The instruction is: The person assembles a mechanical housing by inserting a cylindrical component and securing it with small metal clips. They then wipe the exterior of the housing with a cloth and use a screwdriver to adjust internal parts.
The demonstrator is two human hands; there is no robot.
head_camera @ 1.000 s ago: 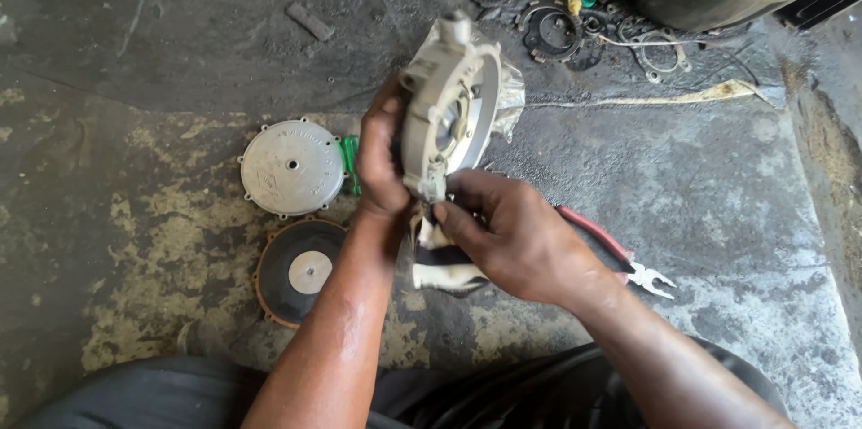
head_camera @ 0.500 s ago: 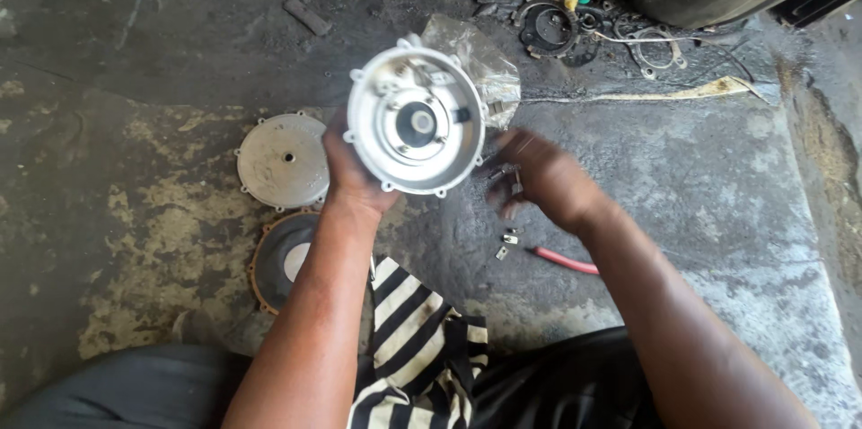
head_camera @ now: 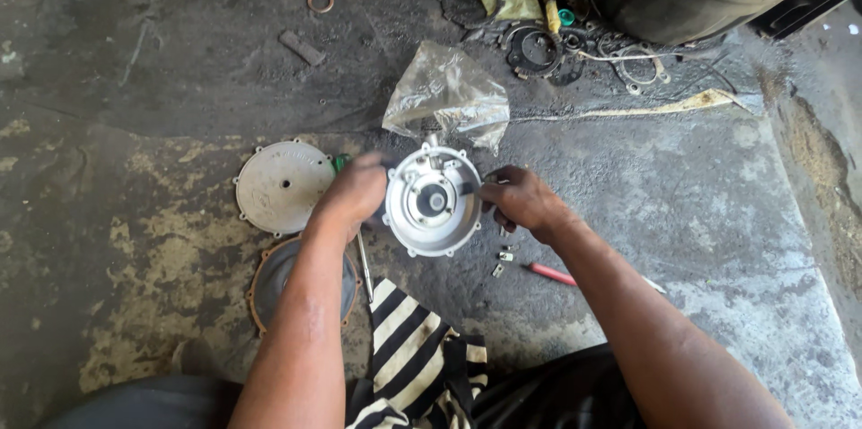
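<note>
While the left hand (head_camera: 355, 196) gripped the round metal housing (head_camera: 434, 202) by its rim, lower now and just above the concrete floor (head_camera: 718, 214), open face up, the right hand (head_camera: 521, 200) had moved in, fingertips pinched at its edge. Small screws (head_camera: 503, 258) and a striped cloth (head_camera: 409, 348) lay below; a flat cover plate (head_camera: 283, 187) sat left.

— Round housing (head_camera: 433, 202): cast metal, pale grey, dull sheen, smooth inside. Flat cover plate (head_camera: 284, 187)?

— Metal too, matt, dusty, a bit scuffed. Dark disc (head_camera: 269, 281) below: looks rubbery, matt, brownish rim.

— Bag (head_camera: 447, 95): thin clear plastic, crinkled, glossy in spots. Striped rag (head_camera: 411, 350)?

— Cloth, soft, matt. Floor (head_camera: 700, 196): rough concrete, stained, patchy. Tool handle (head_camera: 551, 275): red, smooth, probably plastic.
</note>
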